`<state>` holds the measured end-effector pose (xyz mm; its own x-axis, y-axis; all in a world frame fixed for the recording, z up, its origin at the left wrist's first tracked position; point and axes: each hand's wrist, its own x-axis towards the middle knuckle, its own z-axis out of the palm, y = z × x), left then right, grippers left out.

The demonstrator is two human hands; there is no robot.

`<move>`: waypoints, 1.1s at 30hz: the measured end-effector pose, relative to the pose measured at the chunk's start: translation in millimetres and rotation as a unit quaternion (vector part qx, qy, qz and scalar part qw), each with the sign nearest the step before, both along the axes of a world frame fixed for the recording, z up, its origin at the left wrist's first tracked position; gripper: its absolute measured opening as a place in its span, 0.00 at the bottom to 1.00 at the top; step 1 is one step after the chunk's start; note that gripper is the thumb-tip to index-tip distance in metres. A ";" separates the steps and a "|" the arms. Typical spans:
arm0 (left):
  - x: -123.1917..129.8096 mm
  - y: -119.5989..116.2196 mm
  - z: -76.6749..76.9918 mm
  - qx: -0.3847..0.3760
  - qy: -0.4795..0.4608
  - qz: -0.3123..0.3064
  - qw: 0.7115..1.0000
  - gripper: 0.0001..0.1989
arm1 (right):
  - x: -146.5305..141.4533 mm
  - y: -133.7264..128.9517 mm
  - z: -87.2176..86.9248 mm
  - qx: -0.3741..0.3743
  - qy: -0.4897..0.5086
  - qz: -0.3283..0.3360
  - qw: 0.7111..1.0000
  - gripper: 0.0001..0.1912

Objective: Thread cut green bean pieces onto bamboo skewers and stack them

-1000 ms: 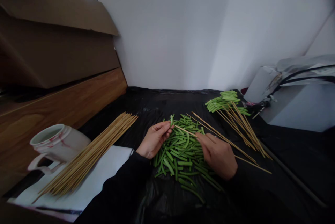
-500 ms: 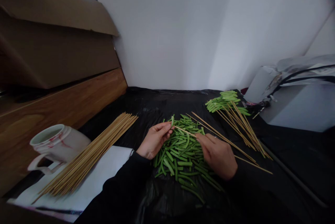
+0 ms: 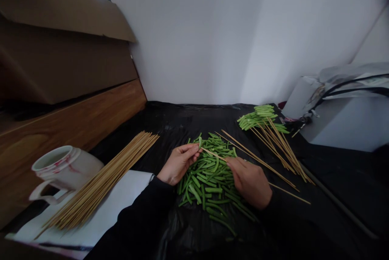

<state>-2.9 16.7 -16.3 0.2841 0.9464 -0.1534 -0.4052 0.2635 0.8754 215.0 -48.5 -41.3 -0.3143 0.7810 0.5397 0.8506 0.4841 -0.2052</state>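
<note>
My left hand (image 3: 179, 163) pinches a short piece of green bean (image 3: 200, 142) between thumb and fingers, at the tip of a bamboo skewer (image 3: 214, 154). Closed round that skewer, my right hand (image 3: 251, 181) has its tail end sticking out behind toward the lower right. How deep the tip sits in the bean is hard to see. Beneath both hands spreads a loose pile of cut green beans (image 3: 209, 189). Two bare skewers (image 3: 258, 158) lie slantwise just beyond my right hand.
A thick bundle of skewers (image 3: 103, 185) leans on a tipped white mug (image 3: 65, 166) over white paper (image 3: 121, 197) at left. Skewered beans (image 3: 258, 117) are stacked at the back right, near a grey box (image 3: 349, 120). Black plastic sheeting (image 3: 185, 118) covers the table.
My right hand has moved slightly left along with the skewer, toward my left hand. The left hand keeps its pinch on the bean, and the view has shifted a little.
</note>
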 end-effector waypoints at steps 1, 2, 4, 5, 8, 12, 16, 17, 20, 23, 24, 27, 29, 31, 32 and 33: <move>0.0 -0.2 0.1 -0.001 0.000 -0.004 1.000 0.10 | 0.1 0.3 -0.6 -0.005 0.001 0.004 1.000 0.15; 0.0 -0.4 0.1 -0.003 0.001 -0.006 1.000 0.10 | 0.4 0.7 -1.4 -0.006 0.003 0.007 1.000 0.15; 0.2 -0.9 0.2 -0.006 0.003 -0.009 1.000 0.10 | 1.0 1.6 -3.1 0.002 0.013 0.011 1.000 0.15; 0.5 -1.3 0.2 -0.006 0.003 -0.012 1.000 0.10 | 1.3 2.1 -3.8 0.009 0.020 0.013 1.000 0.15; 1.9 -2.4 0.7 -0.005 0.005 -0.016 1.000 0.11 | 1.9 2.7 -4.4 0.027 0.039 0.014 0.999 0.14; 3.4 -3.5 2.0 0.001 0.009 -0.018 1.000 0.11 | 0.6 1.6 -3.0 0.017 0.041 0.008 0.999 0.14; 3.2 -3.4 2.2 0.008 0.008 -0.024 1.000 0.11 | -1.5 1.0 -4.1 -0.006 0.022 0.007 1.000 0.15; 3.1 -3.5 2.2 0.009 0.009 -0.025 1.000 0.11 | -1.8 1.1 -4.7 -0.010 0.017 0.006 1.000 0.15; 3.4 -4.0 2.5 0.008 0.012 -0.028 0.999 0.11 | -1.3 1.7 -5.9 -0.008 0.022 0.010 1.000 0.14; 4.4 -4.9 3.0 0.006 0.015 -0.033 0.999 0.11 | 0.0 2.3 -5.4 0.007 0.046 0.022 0.999 0.13; 4.8 -5.1 3.0 0.004 0.014 -0.034 0.999 0.11 | 0.3 2.4 -4.9 0.013 0.054 0.024 0.998 0.12; 5.7 -5.5 3.1 0.001 0.013 -0.033 0.999 0.12 | 0.5 2.3 -3.2 0.026 0.068 0.024 0.997 0.12; 5.9 -5.5 3.3 0.000 0.013 -0.032 0.999 0.12 | -0.2 1.8 -2.5 0.019 0.070 0.023 0.997 0.13; 5.8 -5.5 3.6 0.000 0.009 -0.034 0.999 0.11 | -1.3 1.2 -2.6 0.005 0.061 0.020 0.998 0.13; 5.7 -5.4 3.7 0.000 0.006 -0.035 0.999 0.11 | -1.9 0.9 -3.0 -0.001 0.054 0.019 0.998 0.13; 5.7 -5.4 3.6 -0.001 0.004 -0.037 0.999 0.11 | -2.5 0.8 -3.6 -0.005 0.047 0.018 0.999 0.13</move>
<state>2.8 11.3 -12.6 0.3518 0.9228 -0.1569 -0.3781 0.2934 0.8781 212.5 -47.8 -44.9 -0.2909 0.7757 0.5601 0.8087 0.5122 -0.2892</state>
